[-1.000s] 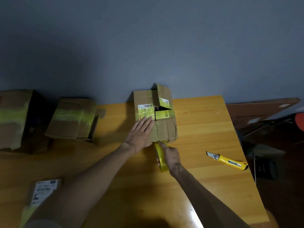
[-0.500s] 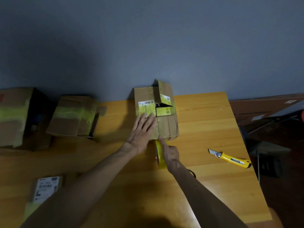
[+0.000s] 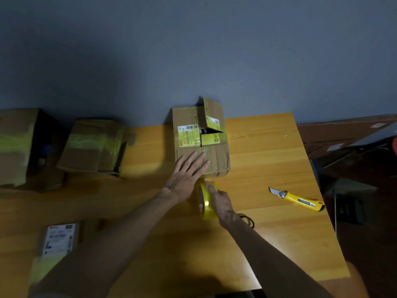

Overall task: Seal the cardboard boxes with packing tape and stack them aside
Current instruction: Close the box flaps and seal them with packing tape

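From the head camera, your cardboard box (image 3: 202, 147) stands at the far edge of the wooden table (image 3: 268, 233), against the grey wall, and everything else is placed from it. Its top is partly closed: one flap (image 3: 211, 112) on the far right side stands up, leaving a dark gap beneath it, and yellow tape already crosses the labels on the top. Your left hand (image 3: 187, 179) lies flat on the near part of the box's top, fingers straight and slightly spread, pressing down and holding nothing. Just in front of the box's near face, your right hand (image 3: 221, 205) has its fingers curled round the yellow tape roll (image 3: 207, 203), the index finger stretched along the roll's outer face toward the box; the roll stands on edge, touching or almost touching the box's lower front, you cannot tell which. To the right of the box, well apart, a yellow utility knife (image 3: 298, 200) lies on the table with its blade out. To the left of the box sit a taped box (image 3: 92, 145) and, farther left, a larger taped box (image 3: 15, 147). Nearer you and left of the box lies a flat labelled parcel (image 3: 59, 237).
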